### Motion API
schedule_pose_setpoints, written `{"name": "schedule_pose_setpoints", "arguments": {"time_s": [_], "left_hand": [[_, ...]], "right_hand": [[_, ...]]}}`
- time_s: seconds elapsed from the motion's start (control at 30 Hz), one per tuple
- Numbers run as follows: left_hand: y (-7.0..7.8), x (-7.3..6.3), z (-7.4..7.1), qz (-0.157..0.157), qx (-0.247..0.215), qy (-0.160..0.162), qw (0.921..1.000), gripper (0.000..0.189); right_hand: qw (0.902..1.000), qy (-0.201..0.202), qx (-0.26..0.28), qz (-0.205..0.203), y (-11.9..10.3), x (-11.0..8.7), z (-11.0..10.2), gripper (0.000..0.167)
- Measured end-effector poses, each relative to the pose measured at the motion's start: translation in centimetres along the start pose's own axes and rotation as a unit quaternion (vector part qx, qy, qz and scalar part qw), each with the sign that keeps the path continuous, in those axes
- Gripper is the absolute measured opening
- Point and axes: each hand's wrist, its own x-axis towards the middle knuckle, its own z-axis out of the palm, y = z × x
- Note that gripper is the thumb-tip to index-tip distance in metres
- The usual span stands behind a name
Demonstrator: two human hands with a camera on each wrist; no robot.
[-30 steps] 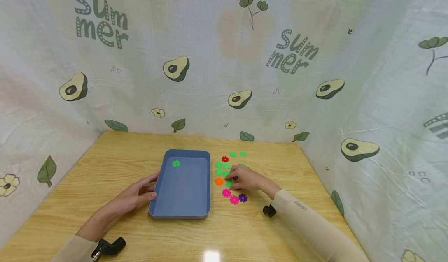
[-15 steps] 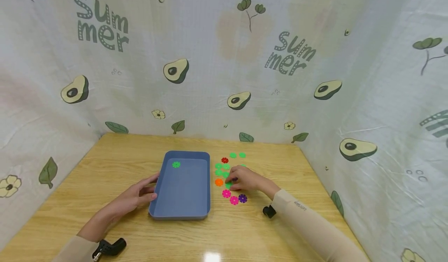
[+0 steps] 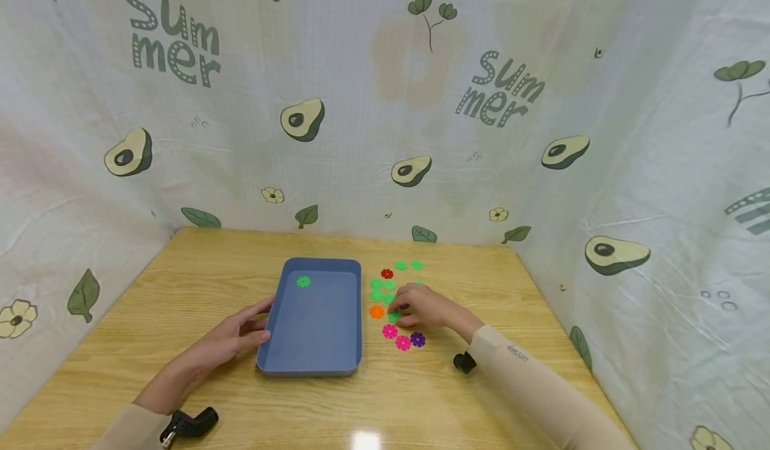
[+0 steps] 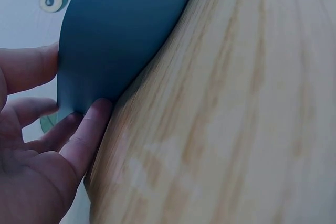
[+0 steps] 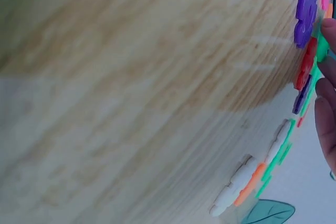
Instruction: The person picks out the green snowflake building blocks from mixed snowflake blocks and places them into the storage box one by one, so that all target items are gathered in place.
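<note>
A blue-grey tray (image 3: 315, 316) lies on the wooden table, with one green flower-shaped disc (image 3: 303, 281) inside near its far left corner. My left hand (image 3: 231, 333) rests thumb and fingertips against the tray's outer left wall; the left wrist view shows those fingers (image 4: 94, 124) along that wall. Right of the tray, my right hand (image 3: 421, 305) reaches down among the loose discs. Its thumb and index finger are bent round a green flower-shaped disc (image 3: 394, 317), partly hidden by them. A purple piece shows beneath the hand.
Several green discs (image 3: 389, 285), a red disc (image 3: 387, 274), an orange disc (image 3: 376, 311), pink discs (image 3: 402, 343) and a purple disc (image 3: 418, 340) lie close by. White pieces (image 5: 236, 187) appear in the right wrist view. A printed curtain (image 3: 349, 169) encloses the table's far side.
</note>
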Motion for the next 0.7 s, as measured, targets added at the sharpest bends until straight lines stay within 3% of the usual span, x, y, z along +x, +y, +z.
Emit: {"name": "schedule_pose_setpoints", "arguments": {"time_s": [0.27, 0.47, 0.7], "left_hand": [[0.3, -0.1, -0.2, 0.016, -0.001, -0.003, 0.9999, 0.080], [0.3, -0.1, -0.1, 0.018, -0.001, -0.008, 0.9998, 0.080], [0.1, 0.0, 0.0, 0.017, 0.003, -0.006, 0.9998, 0.080]], "right_hand": [[0.9994, 0.005, 0.032, 0.014, -0.3, 0.4, -1.2, 0.021], [0.9987, 0.013, 0.048, -0.003, -0.4, 0.7, -2.2, 0.021], [0.9978, 0.016, 0.064, 0.011, -1.3, 2.6, -3.5, 0.023]]}}
